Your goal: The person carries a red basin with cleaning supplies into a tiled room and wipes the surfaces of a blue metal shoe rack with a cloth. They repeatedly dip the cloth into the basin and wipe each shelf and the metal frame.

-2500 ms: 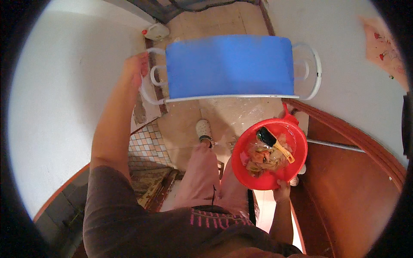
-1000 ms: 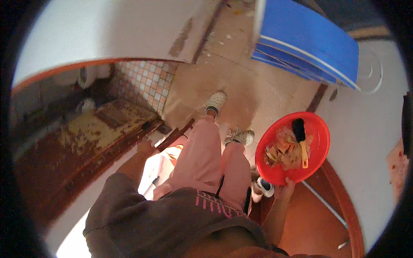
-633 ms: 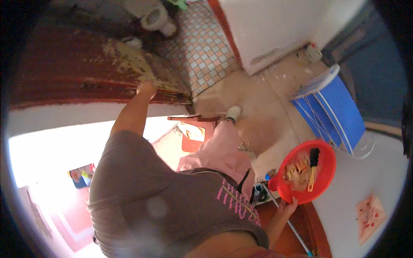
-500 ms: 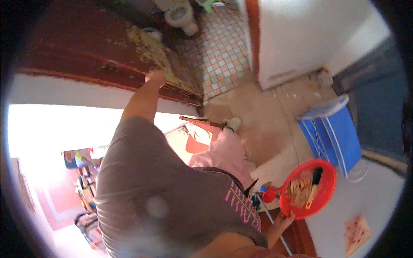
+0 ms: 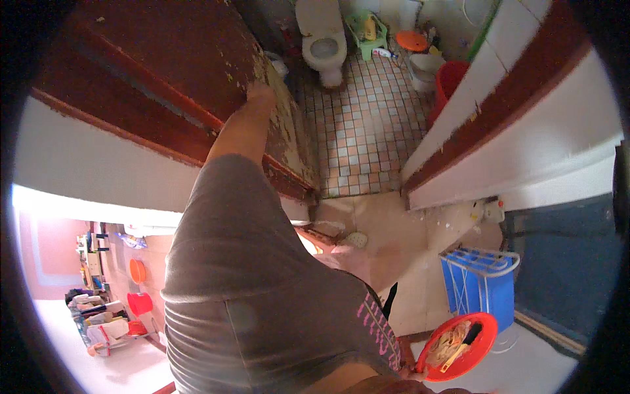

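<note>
My left arm reaches forward, and my left hand point(image 5: 260, 92) rests against a dark red-brown wooden door point(image 5: 230, 72) with peeling paint; its fingers are too blurred to make out. Low on the right, my right hand point(image 5: 412, 374) grips the near rim of a red plastic basin point(image 5: 484, 348), which is tilted. Inside the basin lie a brush point(image 5: 461, 348) with black bristles and a yellowish handle, and a crumpled pale beige mass point(image 5: 446, 343) whose kind I cannot tell.
Past the doorway are a small-tiled floor point(image 5: 367, 125), a toilet point(image 5: 324, 49), a green stool point(image 5: 374, 46) and a red bucket point(image 5: 449, 85). A blue folding item with a white frame point(image 5: 482, 282) stands right, near a dark panel point(image 5: 558, 256). A white wall point(image 5: 499, 157) edges the doorway.
My view has swung toward the doorway, showing more of the bathroom. My left hand has stayed against the door. The basin in my right hand now sits lower in view.
</note>
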Demonstrator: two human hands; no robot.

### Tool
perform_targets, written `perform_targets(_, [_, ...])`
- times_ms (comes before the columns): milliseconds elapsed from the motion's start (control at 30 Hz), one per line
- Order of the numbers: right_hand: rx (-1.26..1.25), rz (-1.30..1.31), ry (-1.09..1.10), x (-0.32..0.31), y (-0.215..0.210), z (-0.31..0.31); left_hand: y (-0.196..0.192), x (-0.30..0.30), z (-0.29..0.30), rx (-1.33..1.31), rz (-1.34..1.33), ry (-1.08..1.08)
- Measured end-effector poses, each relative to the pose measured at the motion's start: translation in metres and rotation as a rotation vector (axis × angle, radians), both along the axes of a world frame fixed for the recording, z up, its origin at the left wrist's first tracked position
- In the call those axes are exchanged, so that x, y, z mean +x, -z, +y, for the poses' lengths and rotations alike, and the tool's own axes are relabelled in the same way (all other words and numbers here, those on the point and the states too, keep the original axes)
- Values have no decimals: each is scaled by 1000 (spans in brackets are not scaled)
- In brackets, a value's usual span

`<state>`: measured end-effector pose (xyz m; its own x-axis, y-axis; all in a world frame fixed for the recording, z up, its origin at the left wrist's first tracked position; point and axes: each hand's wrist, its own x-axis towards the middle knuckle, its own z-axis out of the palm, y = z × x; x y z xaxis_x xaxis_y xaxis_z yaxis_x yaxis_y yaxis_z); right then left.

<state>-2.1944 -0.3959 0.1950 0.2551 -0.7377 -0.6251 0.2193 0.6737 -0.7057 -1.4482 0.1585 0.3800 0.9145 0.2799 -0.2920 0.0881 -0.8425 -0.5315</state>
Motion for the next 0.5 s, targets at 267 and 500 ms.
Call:
perform_targets(267, [-77, 124, 2, 158, -29, 18, -1, 126, 73, -63, -150, 17])
perform_targets(500, [-150, 182, 88, 223, -20, 16, 64, 236, 116, -111, -216, -13])
